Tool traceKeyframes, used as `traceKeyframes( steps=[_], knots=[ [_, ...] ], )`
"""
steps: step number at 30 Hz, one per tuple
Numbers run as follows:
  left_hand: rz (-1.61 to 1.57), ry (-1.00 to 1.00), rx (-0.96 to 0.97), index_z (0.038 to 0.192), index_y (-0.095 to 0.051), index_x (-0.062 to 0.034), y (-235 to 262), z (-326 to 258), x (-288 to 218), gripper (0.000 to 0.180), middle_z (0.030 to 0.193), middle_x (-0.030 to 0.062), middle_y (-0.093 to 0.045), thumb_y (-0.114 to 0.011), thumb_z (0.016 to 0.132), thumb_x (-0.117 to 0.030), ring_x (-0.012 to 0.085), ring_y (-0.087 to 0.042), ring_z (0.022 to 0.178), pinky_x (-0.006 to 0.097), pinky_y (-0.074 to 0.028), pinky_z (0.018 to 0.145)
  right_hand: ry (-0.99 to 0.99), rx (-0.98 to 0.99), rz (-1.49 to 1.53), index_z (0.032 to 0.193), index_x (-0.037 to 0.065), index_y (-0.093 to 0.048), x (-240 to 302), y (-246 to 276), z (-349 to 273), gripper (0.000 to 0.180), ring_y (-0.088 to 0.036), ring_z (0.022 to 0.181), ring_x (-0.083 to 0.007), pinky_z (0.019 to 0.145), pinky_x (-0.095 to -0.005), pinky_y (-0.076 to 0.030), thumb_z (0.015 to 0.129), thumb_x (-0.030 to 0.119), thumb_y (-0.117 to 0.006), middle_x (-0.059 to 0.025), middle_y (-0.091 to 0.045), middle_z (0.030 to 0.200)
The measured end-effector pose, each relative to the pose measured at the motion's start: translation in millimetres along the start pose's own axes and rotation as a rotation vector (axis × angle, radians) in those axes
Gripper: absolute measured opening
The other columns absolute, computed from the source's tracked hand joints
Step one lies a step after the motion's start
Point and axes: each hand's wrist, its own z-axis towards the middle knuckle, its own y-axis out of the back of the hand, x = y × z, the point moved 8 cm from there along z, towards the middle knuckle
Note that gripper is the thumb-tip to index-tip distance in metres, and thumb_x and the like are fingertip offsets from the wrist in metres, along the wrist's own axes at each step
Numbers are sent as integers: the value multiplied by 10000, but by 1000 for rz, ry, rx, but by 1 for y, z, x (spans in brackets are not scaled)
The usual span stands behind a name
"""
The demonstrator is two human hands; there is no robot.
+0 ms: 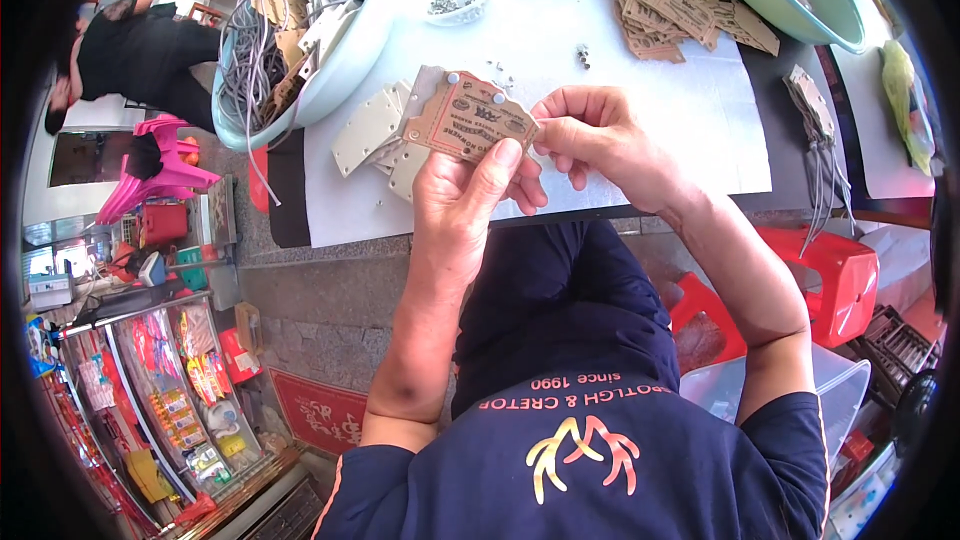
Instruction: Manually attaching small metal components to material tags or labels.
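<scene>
The left hand (pixel 462 190) held a small stack of brown printed cardboard tags (pixel 470 118) above the near edge of the white-covered table (pixel 560 30), thumb pressed across the front of the top tag and fingers closed behind it, so the stack was clamped firmly. Two small metal studs (pixel 475 88) already sat in the upper part of the top tag. The right hand (pixel 590 130) met the stack at its right edge, fingertips pinched together there; whether they pinched a stud or only the tag's edge could not be told.

Judging from the layout, the work looked partly through: a heap of unworked brown tags (pixel 665 0) lay at the far side of the table, well apart from the hands, and a small dish of loose metal pieces (pixel 457 2) stood beyond the stack. Pale blank tags (pixel 375 130) lay fanned just beneath the held stack. A pale green basin (pixel 340 65) at the left held tags with grey cords, apparently finished ones
</scene>
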Motion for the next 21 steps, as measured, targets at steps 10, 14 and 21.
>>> traceKeyframes(
  steps=[10,14,21],
  knots=[
    [-14,-28,-28,1114,-538,-7,2,2,0,206,889,89,-610,-538,965,-149,152,-591,656,277,-481,569,-1,-6,8,897,5,-650,-2,-2,0,242,-549,663,-62,504,-205,-467,861,244,-650,-4,-588,739],
    [-17,-26,-32,1111,-539,-5,4,2,2,204,884,93,-612,-542,963,-145,155,-591,656,278,-483,571,-32,6,41,897,6,-657,-3,-4,-1,237,-549,660,-58,506,-206,-466,865,241,-651,-5,-593,733],
    [-7,-42,-11,1108,-538,4,5,1,1,209,883,109,-626,-544,961,-144,160,-596,661,280,-486,579,-114,59,187,980,-20,-651,-6,-7,-4,201,-556,618,-48,504,-194,-480,879,154,-648,-24,-625,766]
  ],
)
